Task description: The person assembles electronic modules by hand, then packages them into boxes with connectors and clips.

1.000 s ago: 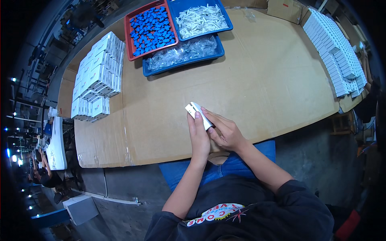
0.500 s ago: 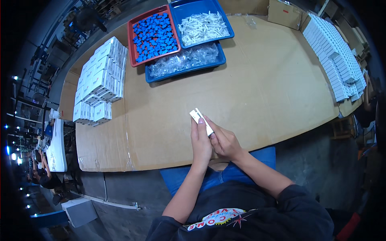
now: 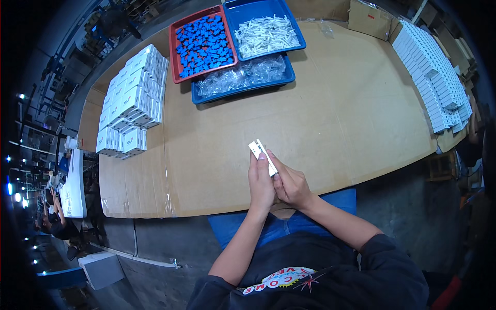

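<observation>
Between my two hands, near the table's front edge, is a small white rectangular plastic piece with dark slots near its far end. A narrow white strip runs along its right side; I cannot tell if it is a separate part. My left hand is closed on the piece from the left, its thumb lying on top. From the right, my right hand grips the piece's side and lower end with bent fingers. My fingers hide its near end and underside.
Stacked white boxes stand at the left, and rows of white boxes at the right. At the back are a red tray of blue parts, a blue tray of white sticks and another blue tray of clear plastic pieces. Brown cardboard covers the table.
The whole view has shifted slightly, so the trays and boxes appear a little farther right. Both hands keep hold of the white piece, and more of the narrow strip's far end shows.
</observation>
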Demonstrator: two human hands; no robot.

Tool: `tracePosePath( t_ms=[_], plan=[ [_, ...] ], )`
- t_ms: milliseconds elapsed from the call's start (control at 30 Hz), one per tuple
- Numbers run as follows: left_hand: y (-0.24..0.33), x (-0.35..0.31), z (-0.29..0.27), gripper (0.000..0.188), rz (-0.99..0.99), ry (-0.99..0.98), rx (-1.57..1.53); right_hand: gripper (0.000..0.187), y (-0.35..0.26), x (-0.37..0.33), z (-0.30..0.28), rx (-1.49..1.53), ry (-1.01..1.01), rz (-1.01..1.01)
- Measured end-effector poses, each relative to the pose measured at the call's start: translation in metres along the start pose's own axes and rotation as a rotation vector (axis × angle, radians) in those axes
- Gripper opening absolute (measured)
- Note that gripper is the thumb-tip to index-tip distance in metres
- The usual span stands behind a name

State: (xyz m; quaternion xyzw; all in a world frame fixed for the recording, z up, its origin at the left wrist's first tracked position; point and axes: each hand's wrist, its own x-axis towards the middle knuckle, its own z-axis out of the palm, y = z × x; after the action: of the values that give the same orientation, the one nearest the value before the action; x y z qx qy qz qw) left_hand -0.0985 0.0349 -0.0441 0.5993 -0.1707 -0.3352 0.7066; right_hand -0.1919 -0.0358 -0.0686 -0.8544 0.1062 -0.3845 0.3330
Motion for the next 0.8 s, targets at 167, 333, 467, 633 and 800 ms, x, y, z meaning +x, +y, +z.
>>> tracePosePath(
  t_ms=[167, 333, 467, 633, 800],
  plan=[
    [0.001, -0.002, -0.001, 0.044, 0.006, 0.005, -0.001, 0.050, -0.001, -0.003, 0.003, -0.026, 0.007, -0.019],
    [0.001, -0.003, -0.003, 0.040, -0.009, 0.011, -0.017, 0.049, -0.002, -0.003, 0.005, -0.041, 0.013, -0.031],
    [0.000, -0.004, -0.002, 0.037, -0.038, 0.017, -0.046, 0.049, 0.001, -0.006, 0.005, -0.054, 0.016, -0.039],
    [-0.007, 0.000, -0.014, 0.047, -0.068, -0.002, -0.079, 0.048, -0.007, 0.004, -0.002, 0.019, -0.020, 0.002],
    [0.005, 0.010, -0.028, 0.068, -0.105, -0.115, -0.167, 0.046, -0.007, 0.020, -0.021, 0.163, -0.161, 0.067]
  ],
)
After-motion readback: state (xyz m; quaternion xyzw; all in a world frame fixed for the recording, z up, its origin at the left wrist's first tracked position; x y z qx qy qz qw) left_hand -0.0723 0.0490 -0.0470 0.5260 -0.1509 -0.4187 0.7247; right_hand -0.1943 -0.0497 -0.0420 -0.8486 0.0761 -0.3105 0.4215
